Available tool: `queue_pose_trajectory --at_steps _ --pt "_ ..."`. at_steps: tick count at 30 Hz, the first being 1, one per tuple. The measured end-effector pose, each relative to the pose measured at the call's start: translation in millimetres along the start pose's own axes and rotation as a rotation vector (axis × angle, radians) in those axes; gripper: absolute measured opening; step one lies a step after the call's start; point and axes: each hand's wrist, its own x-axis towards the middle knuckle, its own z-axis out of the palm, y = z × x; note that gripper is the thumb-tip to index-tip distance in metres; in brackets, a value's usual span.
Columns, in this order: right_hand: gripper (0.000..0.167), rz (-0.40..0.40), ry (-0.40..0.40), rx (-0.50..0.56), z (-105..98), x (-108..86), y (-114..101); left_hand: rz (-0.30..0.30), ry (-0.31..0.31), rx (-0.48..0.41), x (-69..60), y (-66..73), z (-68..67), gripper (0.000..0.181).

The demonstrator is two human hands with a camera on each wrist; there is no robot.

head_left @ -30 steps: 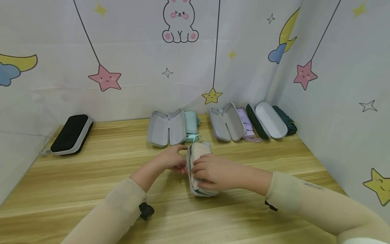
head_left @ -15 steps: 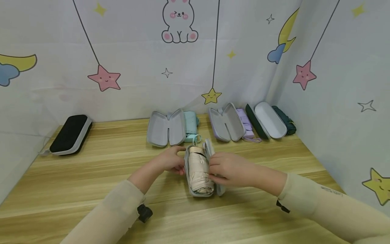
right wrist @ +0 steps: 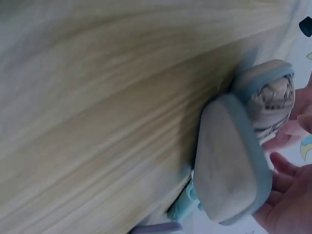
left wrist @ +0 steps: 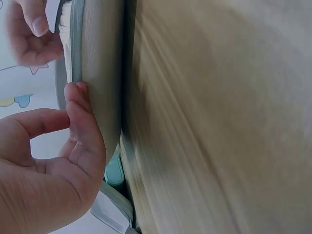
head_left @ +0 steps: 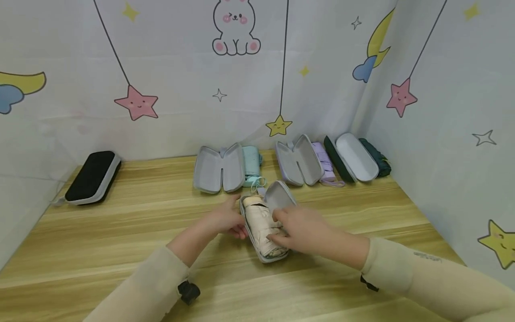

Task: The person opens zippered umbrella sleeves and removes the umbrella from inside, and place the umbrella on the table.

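Note:
A cream zip case (head_left: 262,258) lies unzipped on the table, turned slightly, with its grey-lined lid (head_left: 281,195) swung out to the right. Inside rests a folded cream umbrella (head_left: 259,223). My left hand (head_left: 223,219) holds the left wall of the case; in the left wrist view its curled fingertips (left wrist: 76,90) meet the zipped rim. My right hand (head_left: 307,230) hovers over the umbrella's right side, thumb and forefinger apart. In the right wrist view its fingers (right wrist: 280,183) show beside the lid's edge, and their tips are partly hidden.
Behind stand an opened grey-lined case (head_left: 209,172) with a mint umbrella (head_left: 252,161), another opened case (head_left: 295,165) with a lilac umbrella (head_left: 323,161), and an opened dark green case (head_left: 356,158) with a dark green umbrella (head_left: 375,156). A black case (head_left: 91,176) lies shut at left.
The lid has swung from over the umbrella out to the right, and the case has turned slightly. My right hand has left the lid's edge and moved over the umbrella; the left stays put.

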Motion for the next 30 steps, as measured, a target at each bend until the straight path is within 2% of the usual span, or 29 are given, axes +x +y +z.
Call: queue_pose_trajectory --at_steps 4,9,13,18,21,30 --pt "0.051 0.112 -0.043 0.078 6.1 0.7 -7.5 0.001 -0.02 -0.008 -3.8 -1.6 8.5 0.098" --pt "0.064 0.189 -0.093 0.129 12.0 3.0 -12.7 -0.017 -0.043 0.008 -9.3 -1.8 15.6 0.099" --pt "0.069 0.196 -0.143 0.127 16.8 5.4 -14.7 -0.032 -0.044 0.01 -13.5 -0.8 19.3 0.1" --pt "0.068 0.165 -0.152 0.071 18.5 6.6 -17.9 -0.046 -0.036 0.007 -11.8 -1.2 21.6 0.102" --pt "0.069 0.168 -0.151 0.058 17.9 7.8 -19.3 -0.037 -0.032 0.023 -11.5 -0.1 22.7 0.102" --pt "0.067 0.215 -0.169 0.121 15.7 12.0 -16.7 0.008 -0.038 0.075 -13.9 1.9 28.6 0.1"
